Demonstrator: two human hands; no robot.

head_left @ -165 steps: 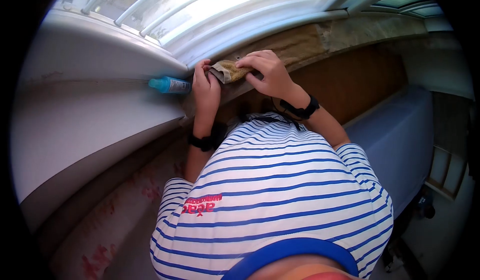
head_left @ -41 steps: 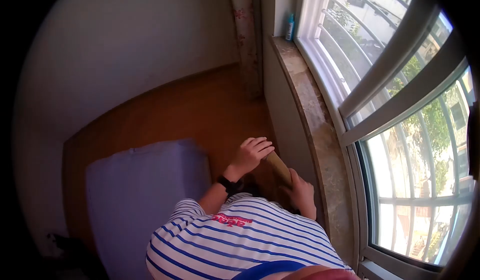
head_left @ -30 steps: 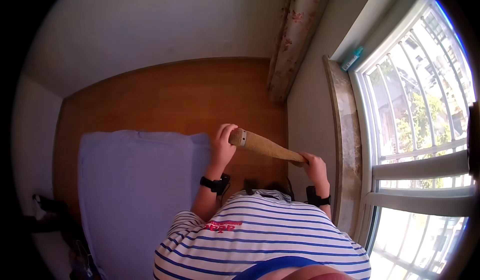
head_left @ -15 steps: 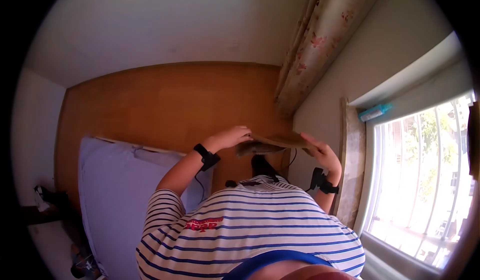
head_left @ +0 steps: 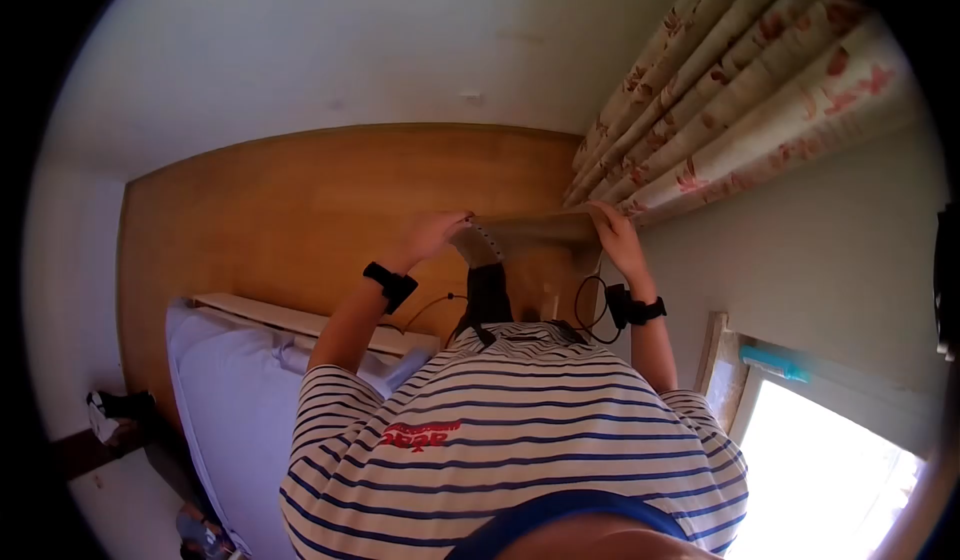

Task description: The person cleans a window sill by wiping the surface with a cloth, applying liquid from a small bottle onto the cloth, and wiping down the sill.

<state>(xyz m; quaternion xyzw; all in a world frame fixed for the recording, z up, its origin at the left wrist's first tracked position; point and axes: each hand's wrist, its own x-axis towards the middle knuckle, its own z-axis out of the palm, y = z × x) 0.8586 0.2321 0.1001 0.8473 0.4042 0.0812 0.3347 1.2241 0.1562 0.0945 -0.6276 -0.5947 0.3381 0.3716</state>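
Note:
My left hand (head_left: 440, 237) is closed on the left end of a brown, sheet-like piece (head_left: 540, 228), at a strip with a row of small dots. My right hand (head_left: 620, 240) grips its right end, fingers bent over the top edge. The piece is stretched between both hands in front of my body, above the floor. It is blurred, and I cannot tell its material. Each wrist wears a black band with a small box. Below the piece, a dark trouser leg or shoe (head_left: 489, 295) shows.
Floral curtains (head_left: 690, 110) hang at the right, close to my right hand. A bed with a lilac sheet (head_left: 235, 410) stands at the left. A turquoise bottle (head_left: 773, 363) lies by the bright window. Cables (head_left: 592, 310) hang near my wrists. Another person (head_left: 200, 530) is partly visible at lower left.
Both hands have moved up and forward with the brown piece, which now faces me more flatly. My view has turned, bringing more curtain and less window into sight.

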